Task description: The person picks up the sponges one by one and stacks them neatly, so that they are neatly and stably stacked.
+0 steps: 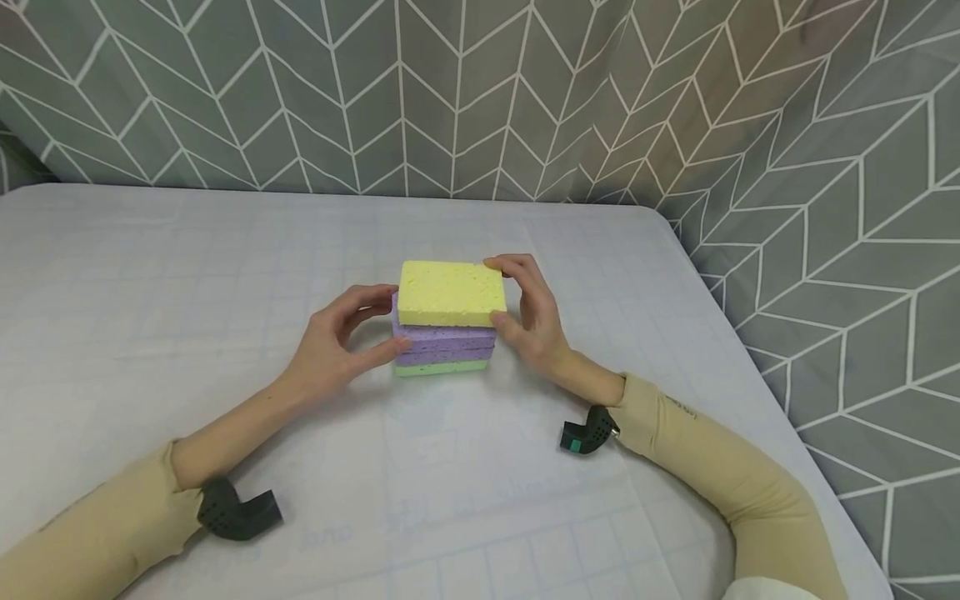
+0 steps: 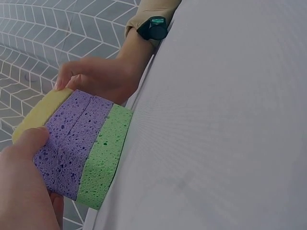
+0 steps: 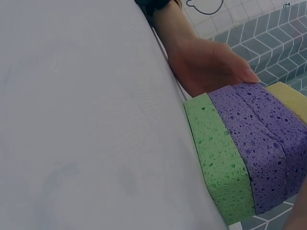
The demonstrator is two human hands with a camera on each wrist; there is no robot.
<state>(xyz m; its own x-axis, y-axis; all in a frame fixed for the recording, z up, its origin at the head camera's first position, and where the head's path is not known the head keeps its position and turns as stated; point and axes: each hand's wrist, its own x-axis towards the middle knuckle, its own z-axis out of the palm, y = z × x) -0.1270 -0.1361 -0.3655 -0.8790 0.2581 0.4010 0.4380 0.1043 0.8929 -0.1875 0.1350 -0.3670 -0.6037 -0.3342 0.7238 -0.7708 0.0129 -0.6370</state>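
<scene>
Several sponges stand in a stack on the white-covered table. A green sponge [image 1: 442, 368] lies at the bottom, two purple sponges [image 1: 453, 344] sit above it, and a yellow sponge [image 1: 452, 292] is on top. My left hand [image 1: 326, 342] holds the purple sponges from the left, its thumb on their near side and its fingers toward the back. From the right, my right hand [image 1: 538, 321] pinches the yellow sponge between thumb and fingers. Both wrist views show the pitted purple and green sides; in the right wrist view the yellow sponge [image 3: 290, 101] is partly cut off.
The table [image 1: 187, 275] has a white cover with faint grid marks. A grey curtain [image 1: 420, 92] with white chevron lines hangs behind the table and along its right side. Each sleeve carries a dark wrist camera, one on the left [image 1: 236, 510] and one on the right [image 1: 588, 431].
</scene>
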